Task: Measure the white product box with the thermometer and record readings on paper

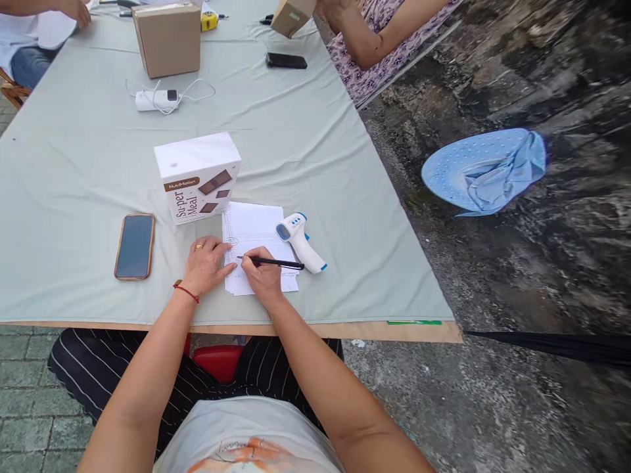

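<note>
My right hand (265, 279) grips a black pen (279, 263), its tip at the written lines on a stack of white paper (256, 223). The left edge of that paper lies under the fingertips of my left hand (206, 265), whose fingers are spread flat. A white and blue infrared thermometer (306, 248) rests on the right side of the sheets. Just behind the paper stands a white NutriMotion box (197, 177) with brown pictures. To the left of my left hand lies a smartphone (135, 246) in a brown case.
Farther back on the cloth-covered table (305, 164) are a white device with a cable (156, 100), a cardboard box (167, 41), a black phone (286, 61) and a yellow tape measure (209, 21). Two people sit at the far sides. A blue hat (486, 171) lies on the rock at right.
</note>
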The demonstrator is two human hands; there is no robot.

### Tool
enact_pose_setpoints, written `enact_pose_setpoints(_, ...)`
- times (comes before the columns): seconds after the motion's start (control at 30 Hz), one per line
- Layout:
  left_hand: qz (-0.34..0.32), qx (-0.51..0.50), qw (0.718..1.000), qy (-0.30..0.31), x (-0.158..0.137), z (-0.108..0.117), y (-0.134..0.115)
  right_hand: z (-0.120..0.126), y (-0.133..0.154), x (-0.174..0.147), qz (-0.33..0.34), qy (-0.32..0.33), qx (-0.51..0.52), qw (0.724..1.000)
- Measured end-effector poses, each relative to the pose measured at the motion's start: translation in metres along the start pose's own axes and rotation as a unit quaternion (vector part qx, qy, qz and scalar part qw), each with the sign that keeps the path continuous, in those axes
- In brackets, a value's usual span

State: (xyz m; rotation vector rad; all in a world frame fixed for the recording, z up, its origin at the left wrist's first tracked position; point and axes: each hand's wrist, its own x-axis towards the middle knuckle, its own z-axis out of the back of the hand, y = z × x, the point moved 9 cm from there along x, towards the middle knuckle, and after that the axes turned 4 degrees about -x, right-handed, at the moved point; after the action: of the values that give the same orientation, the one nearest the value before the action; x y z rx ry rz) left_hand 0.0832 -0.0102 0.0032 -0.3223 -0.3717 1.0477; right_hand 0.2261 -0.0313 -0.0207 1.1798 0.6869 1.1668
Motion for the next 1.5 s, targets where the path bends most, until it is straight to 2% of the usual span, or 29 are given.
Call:
enact_pose_setpoints(0.4,0.004,0.001,1.0,0.004,0.001,-0.002,0.001,-0.004,0.0,0.0,0.002,0.021,-0.01,1.0)
enact_pose_setpoints(0.67,0.003,-0.006,1.0,0.002,0.001,0.0,0.001,0.006,-0.001,0.0,0.025,-0.037,0.012,0.999)
enact_pose_setpoints(0.77,0.006,-0.006,1.0,0.001,0.001,0.0,0.002,0.007,0.003,0.0,0.057,-0.041,-0.009,0.997)
enact_pose_setpoints(0.9,0.008,-0.006,1.0,0.0,0.001,0.001,0.004,0.006,0.01,0.001,0.141,-0.022,-0.089,0.986)
enact_pose_setpoints(1.07,-0.006,-0.027,0.999,-0.024,0.001,0.002,0.008,0.002,-0.006,0.009,0.183,0.031,-0.183,0.965)
enact_pose_setpoints(1.17,-0.011,-0.079,0.994,-0.076,-0.003,0.007,0.015,0.002,-0.014,0.013,0.194,0.042,-0.203,0.959)
enact_pose_setpoints(1.23,0.012,-0.127,0.977,-0.173,-0.009,0.023,0.027,0.001,-0.016,0.014,0.199,0.033,-0.207,0.957)
enact_pose_setpoints(1.3,0.058,-0.157,0.939,-0.3,-0.02,0.045,0.047,0.0,-0.017,0.014,0.196,0.017,-0.218,0.956)
enact_pose_setpoints(1.37,0.107,-0.172,0.896,-0.396,-0.029,0.065,0.068,-0.003,-0.017,0.015,0.191,0.005,-0.234,0.953)
enact_pose_setpoints(1.43,0.148,-0.204,0.868,-0.428,-0.025,0.078,0.089,-0.006,-0.016,0.016,0.195,0.001,-0.24,0.951)
enact_pose_setpoints(1.5,0.18,-0.264,0.857,-0.404,-0.008,0.084,0.109,-0.008,-0.014,0.016,0.204,-0.001,-0.234,0.95)
